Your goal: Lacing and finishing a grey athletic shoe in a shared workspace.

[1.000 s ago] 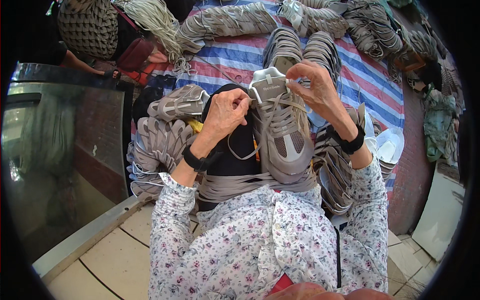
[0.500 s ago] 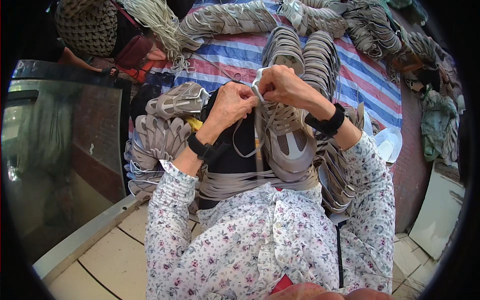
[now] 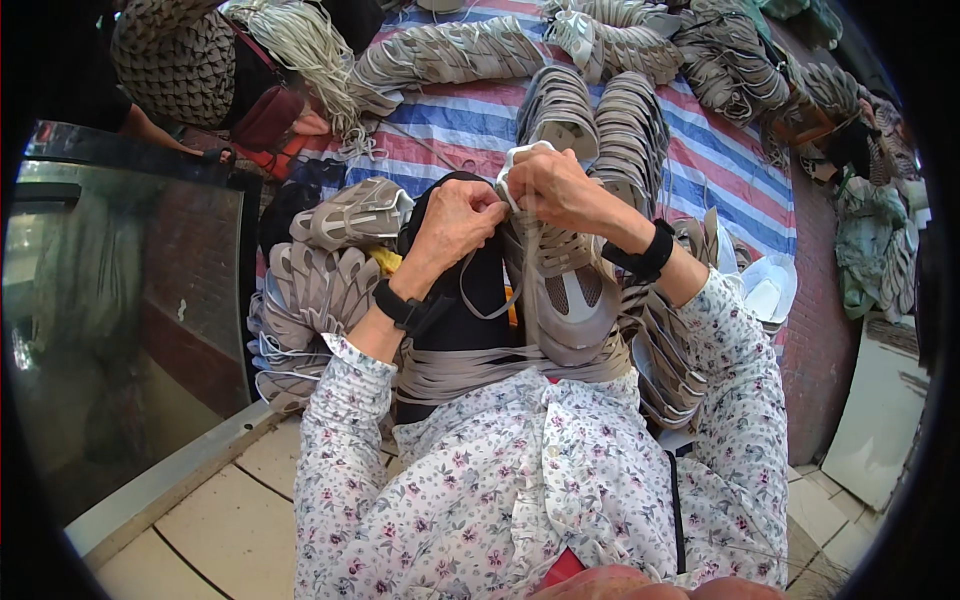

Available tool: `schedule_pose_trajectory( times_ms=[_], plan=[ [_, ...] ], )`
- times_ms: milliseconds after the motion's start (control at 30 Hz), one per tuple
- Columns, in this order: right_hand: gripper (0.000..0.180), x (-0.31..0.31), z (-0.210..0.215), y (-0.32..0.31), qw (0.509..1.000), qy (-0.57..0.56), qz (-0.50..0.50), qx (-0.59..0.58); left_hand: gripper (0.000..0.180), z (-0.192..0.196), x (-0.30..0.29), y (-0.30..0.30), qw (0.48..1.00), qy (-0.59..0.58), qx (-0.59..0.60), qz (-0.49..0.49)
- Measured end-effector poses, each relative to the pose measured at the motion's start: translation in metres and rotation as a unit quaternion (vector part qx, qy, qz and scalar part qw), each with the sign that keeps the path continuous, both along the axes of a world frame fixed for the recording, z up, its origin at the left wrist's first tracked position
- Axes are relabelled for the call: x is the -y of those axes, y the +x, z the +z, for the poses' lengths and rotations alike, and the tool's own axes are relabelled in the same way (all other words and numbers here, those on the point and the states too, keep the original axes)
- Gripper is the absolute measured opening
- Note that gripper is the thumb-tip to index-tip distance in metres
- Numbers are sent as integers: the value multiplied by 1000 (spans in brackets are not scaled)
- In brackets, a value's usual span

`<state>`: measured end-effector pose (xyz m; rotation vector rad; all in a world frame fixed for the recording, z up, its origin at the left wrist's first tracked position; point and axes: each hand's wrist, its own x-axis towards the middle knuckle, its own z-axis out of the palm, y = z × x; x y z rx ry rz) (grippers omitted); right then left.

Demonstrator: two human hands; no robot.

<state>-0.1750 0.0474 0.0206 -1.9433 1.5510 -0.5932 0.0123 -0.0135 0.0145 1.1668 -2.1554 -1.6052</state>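
A beige-grey shoe upper (image 3: 570,325) with mesh panels lies over my lap, toe towards me, its front partly laced. My left hand (image 3: 455,228) pinches thumb and forefinger together at the upper's left edge, on a shoelace (image 3: 475,303) that hangs in a loop over my dark-clad leg. My right hand (image 3: 565,190) is closed around the far, white-lined edge of the upper, its fingertips partly hidden. Below it, a pale strand is smeared by motion. A bundle of loose beige laces (image 3: 470,372) lies across my lap.
Stacked shoe uppers (image 3: 315,285) sit at my left, with more uppers (image 3: 672,350) at my right. Two nested rows of uppers (image 3: 632,130) stretch away on a striped sheet (image 3: 720,195). A glass-panelled cabinet (image 3: 130,320) stands at far left. Another person's arm (image 3: 155,130) shows upper left.
My right hand has turned and moved slightly left and down at the upper's far edge. A strand beneath it now blurs. My left hand has shifted slightly left and still pinches.
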Motion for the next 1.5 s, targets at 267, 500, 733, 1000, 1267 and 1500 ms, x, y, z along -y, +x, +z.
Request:
schedule_pose_trajectory(
  times_ms=[267,500,733,1000,1267,1500],
  plan=[
    [13,16,23,-117,900,-354,-127,-222,23,2,-12,2,994,-27,-103,21],
    [14,-8,29,-117,839,88,-266,466,14,29,-38,-15,948,-311,-56,18],
    [20,-22,2,-90,631,105,-207,740,12,14,-32,-32,932,-354,-63,-36],
    [17,-12,7,-98,579,91,-91,805,17,19,0,-23,992,-25,-96,-72],
    [17,-7,18,-200,616,-40,-235,751,16,29,21,-12,991,43,-76,-98],
    [15,-28,-5,-190,782,2,-319,535,17,21,11,-9,988,-90,-103,-68]
  ],
)
